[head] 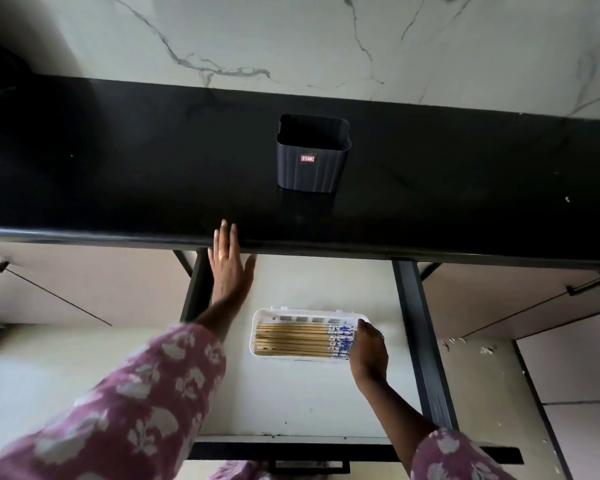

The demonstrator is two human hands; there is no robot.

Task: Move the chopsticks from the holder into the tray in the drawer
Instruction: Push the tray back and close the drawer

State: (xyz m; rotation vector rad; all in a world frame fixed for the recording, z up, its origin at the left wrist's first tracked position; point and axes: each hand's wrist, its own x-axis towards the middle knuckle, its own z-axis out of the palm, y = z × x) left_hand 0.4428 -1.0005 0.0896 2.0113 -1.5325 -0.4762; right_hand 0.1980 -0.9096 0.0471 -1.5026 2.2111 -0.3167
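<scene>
A dark ribbed holder (311, 157) stands upright on the black counter (118, 168), and its inside looks empty. Below it the drawer (302, 393) is pulled out. A white tray (257, 336) lies on the drawer floor with several wooden chopsticks (291, 341) laid side by side, their blue-patterned ends to the right. My right hand (369, 351) is at the tray's right end, fingers curled over the chopstick ends and the tray rim. My left hand (227, 268) is flat with straight fingers, fingertips on the counter's front edge above the drawer's left side.
Dark metal rails (420, 341) run along both drawer sides. Closed cabinet fronts with black handles (587, 284) flank the drawer. A white marble wall (326, 39) rises behind the counter. The drawer front with its handle (309, 465) is nearest me.
</scene>
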